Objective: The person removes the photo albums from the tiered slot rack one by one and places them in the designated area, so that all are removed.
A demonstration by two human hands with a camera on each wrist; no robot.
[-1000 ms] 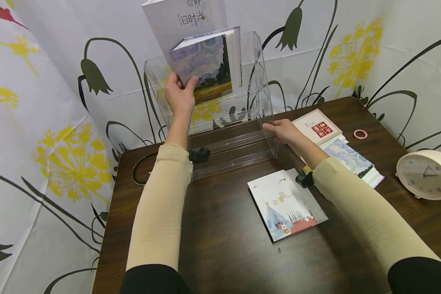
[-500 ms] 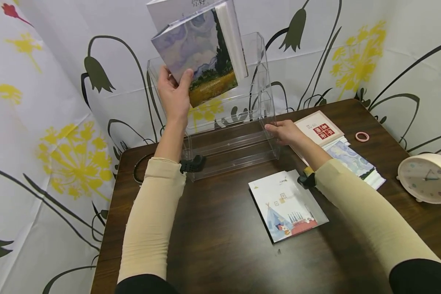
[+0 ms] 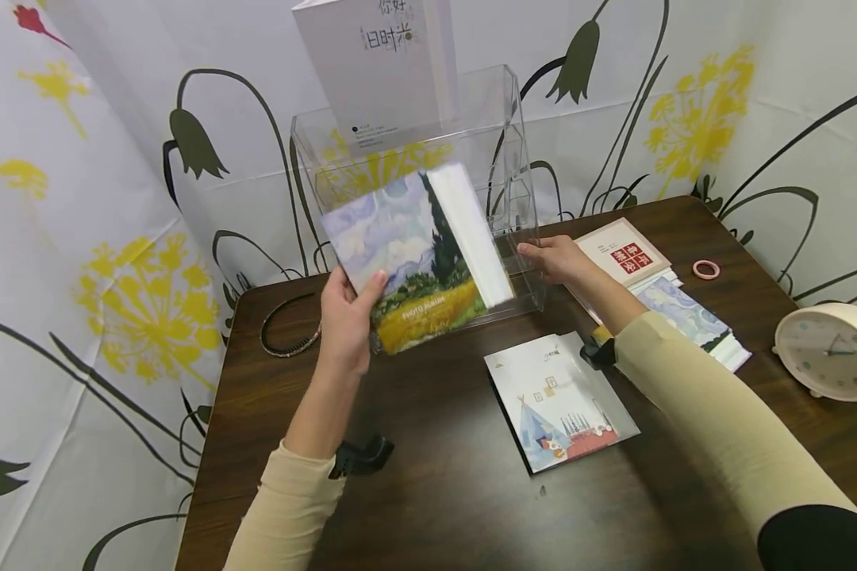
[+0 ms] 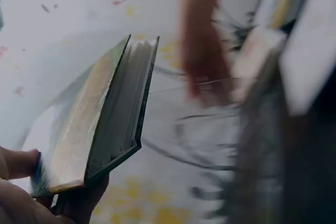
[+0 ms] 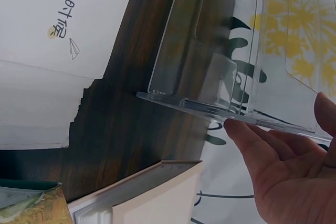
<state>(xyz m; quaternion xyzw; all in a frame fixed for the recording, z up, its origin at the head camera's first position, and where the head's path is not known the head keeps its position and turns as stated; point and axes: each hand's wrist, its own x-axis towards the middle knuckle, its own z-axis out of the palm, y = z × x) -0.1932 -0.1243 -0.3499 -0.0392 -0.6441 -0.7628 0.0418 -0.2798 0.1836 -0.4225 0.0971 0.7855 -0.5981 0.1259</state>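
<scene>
My left hand (image 3: 346, 321) grips a photo album (image 3: 414, 262) by its lower left corner, thumb on the painted cover of sky, tree and yellow field. The album is tilted, in front of a clear tiered rack (image 3: 513, 159). In the left wrist view the album's (image 4: 73, 135) page edges show. My right hand (image 3: 555, 258) holds the rack's right side; in the right wrist view its fingers (image 5: 257, 150) touch the clear side panel (image 5: 210, 109) from outside. A tall whitish album (image 3: 386, 79) with printed characters stands in the rack's upper tier.
A white album (image 3: 553, 404) with a tent picture lies on the dark wooden table (image 3: 428, 492). On the right are a beige album (image 3: 614, 246) with red characters, a stack with a painted cover (image 3: 678, 305), a pink ring (image 3: 696, 270) and a clock (image 3: 821, 349). A headband (image 3: 278, 353) lies left.
My left hand has lifted the painted photo album away from the rack's upper part, then brought it down and toward me. My right hand stays at the rack's side.
</scene>
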